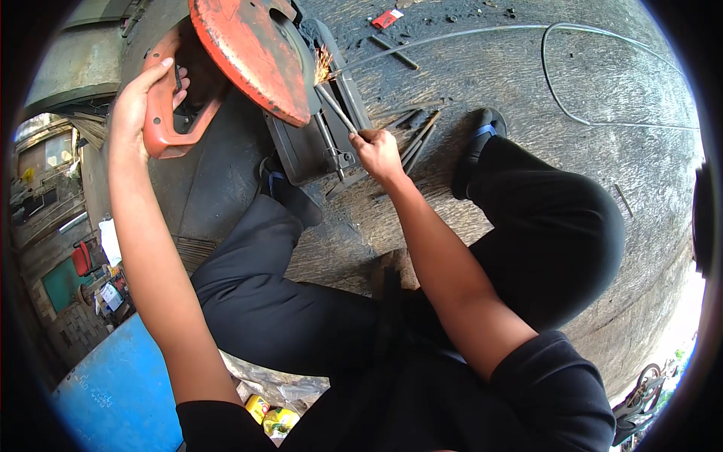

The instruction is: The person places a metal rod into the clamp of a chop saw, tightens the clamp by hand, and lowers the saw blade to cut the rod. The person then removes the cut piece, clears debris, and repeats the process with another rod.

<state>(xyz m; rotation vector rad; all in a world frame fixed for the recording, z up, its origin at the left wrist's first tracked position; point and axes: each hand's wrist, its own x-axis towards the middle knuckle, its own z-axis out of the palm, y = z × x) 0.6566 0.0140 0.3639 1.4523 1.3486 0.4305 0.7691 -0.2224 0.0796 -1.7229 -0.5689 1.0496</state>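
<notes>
My left hand (134,109) is wrapped round the D-shaped handle (160,113) of an orange chop saw, its fingers curled at the trigger opening. The saw's worn orange guard (248,60) covers most of the grey cutting disc (307,75). Closed on a thin metal rod (337,109), my right hand (378,156) holds its far end at the disc's edge. Orange sparks (323,63) fly where rod and disc meet. Below lies the saw's dark base (290,154), with a clamp screw (329,145) beside the rod.
Several short rods (420,143) lie on the ground right of the base, and another rod (395,52) farther off. A long wire (547,71) loops across the right side. Near the top is a red packet (387,19). A blue surface (120,388) stands at lower left.
</notes>
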